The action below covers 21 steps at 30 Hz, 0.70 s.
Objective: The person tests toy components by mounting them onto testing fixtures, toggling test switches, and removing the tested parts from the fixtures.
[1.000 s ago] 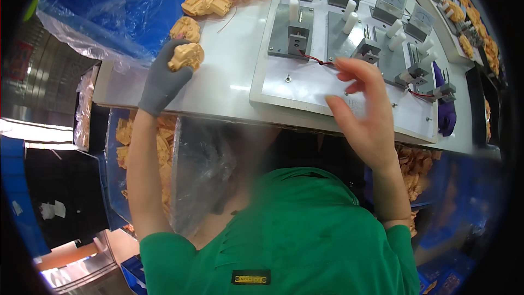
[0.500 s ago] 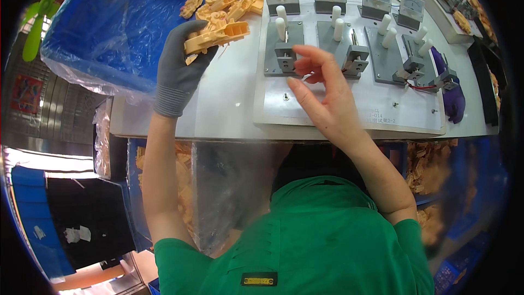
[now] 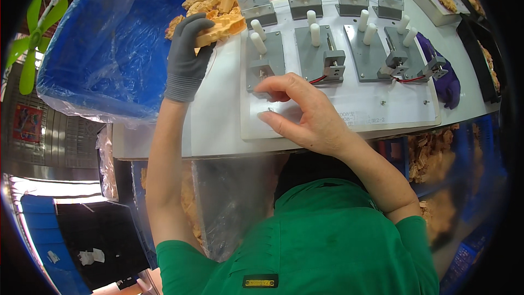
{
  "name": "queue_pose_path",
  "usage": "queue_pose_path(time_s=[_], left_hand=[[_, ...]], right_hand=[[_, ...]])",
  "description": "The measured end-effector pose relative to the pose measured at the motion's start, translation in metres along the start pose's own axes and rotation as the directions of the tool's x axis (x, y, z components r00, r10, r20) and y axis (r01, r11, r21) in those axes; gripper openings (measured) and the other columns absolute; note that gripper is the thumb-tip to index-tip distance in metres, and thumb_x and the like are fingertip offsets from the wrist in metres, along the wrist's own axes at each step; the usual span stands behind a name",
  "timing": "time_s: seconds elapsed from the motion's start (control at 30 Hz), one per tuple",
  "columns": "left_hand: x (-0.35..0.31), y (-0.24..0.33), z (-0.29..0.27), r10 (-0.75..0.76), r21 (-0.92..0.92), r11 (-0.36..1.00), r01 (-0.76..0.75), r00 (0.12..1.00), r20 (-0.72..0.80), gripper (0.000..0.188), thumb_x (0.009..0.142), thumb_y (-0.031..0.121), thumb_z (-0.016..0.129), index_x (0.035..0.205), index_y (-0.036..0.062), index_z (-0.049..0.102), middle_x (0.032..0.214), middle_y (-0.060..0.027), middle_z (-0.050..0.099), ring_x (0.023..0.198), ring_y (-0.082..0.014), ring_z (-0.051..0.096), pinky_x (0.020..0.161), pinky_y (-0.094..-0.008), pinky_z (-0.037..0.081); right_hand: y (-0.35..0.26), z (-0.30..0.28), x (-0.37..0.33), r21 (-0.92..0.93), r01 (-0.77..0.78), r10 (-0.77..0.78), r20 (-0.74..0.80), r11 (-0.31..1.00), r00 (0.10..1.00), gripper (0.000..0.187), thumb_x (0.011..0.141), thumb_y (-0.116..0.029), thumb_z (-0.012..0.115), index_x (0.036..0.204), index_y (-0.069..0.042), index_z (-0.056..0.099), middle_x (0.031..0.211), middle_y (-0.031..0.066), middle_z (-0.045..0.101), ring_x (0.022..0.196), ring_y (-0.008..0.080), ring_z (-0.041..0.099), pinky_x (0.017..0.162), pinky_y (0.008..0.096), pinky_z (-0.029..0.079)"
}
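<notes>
Head view. Yellow plastic part sits grasped in your gloved left hand, near the heap. Bare right hand half-curled, thumb parted, seemingly empty, by the leftmost grey block; contact unclear. Probably best: steady the part, clear the block first.

A bare strip of white tabletop lies open between the gloved left hand and the test board. On the board, 8 white pegs and, behind them, 4 analog meters bar the way.
</notes>
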<state>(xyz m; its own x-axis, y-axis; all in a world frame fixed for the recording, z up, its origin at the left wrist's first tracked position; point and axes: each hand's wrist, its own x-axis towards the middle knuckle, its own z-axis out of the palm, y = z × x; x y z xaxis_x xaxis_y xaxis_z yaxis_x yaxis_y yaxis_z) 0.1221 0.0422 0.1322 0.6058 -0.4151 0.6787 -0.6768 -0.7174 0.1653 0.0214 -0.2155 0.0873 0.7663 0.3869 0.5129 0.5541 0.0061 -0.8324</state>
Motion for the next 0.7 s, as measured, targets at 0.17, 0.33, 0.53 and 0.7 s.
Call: queue_pose_path(time_s=[0.17,0.33,0.53,0.7], left_hand=[[0.015,0.020,0.000,0.193,0.115,0.973,-0.202,0.977,0.085,0.038,0.080,-0.005,0.070,0.113,0.0130,0.064,0.131,-0.0132,0.058,0.122,-0.0342,0.058,0.097,-0.0387,0.053],[0.025,0.049,-0.002,0.317,0.095,0.929,-0.358,0.901,0.297,0.030,0.087,-0.002,0.063,0.110,0.0158,0.067,0.135,-0.0089,0.058,0.136,-0.0360,0.049,0.104,-0.0393,0.051],[0.028,0.071,-0.006,0.189,-0.115,0.981,-0.156,0.904,0.385,0.054,0.082,-0.007,0.062,0.130,0.0177,0.062,0.146,-0.0052,0.055,0.143,-0.0359,0.041,0.118,-0.0436,0.038],[0.039,0.069,-0.015,0.077,-0.407,0.896,0.178,0.841,0.536,0.070,0.081,-0.002,0.067,0.147,0.0102,0.049,0.145,-0.0095,0.055,0.142,-0.0303,0.044,0.120,-0.0420,0.033]], right_hand=[[-0.002,-0.001,0.001,0.032,-0.002,0.002,0.006,0.999,1.000,0.042,0.086,-0.012,0.075,0.124,-0.005,0.060,0.108,0.0089,0.063,0.096,0.0204,0.061,0.088,0.0334,0.050],[-0.002,0.000,0.000,0.022,0.038,-0.037,-0.025,0.999,0.999,0.040,0.085,-0.014,0.075,0.121,-0.004,0.060,0.105,0.0100,0.063,0.093,0.0226,0.061,0.086,0.0347,0.051],[0.000,0.001,-0.001,0.014,0.059,-0.059,-0.022,0.998,0.998,0.044,0.083,-0.012,0.076,0.123,-0.005,0.060,0.109,0.0099,0.063,0.094,0.0220,0.061,0.086,0.0344,0.050],[0.000,0.001,-0.001,0.011,0.048,-0.048,-0.013,0.999,0.999,0.046,0.082,-0.010,0.076,0.125,-0.005,0.059,0.112,0.0096,0.063,0.095,0.0211,0.061,0.087,0.0337,0.050]])
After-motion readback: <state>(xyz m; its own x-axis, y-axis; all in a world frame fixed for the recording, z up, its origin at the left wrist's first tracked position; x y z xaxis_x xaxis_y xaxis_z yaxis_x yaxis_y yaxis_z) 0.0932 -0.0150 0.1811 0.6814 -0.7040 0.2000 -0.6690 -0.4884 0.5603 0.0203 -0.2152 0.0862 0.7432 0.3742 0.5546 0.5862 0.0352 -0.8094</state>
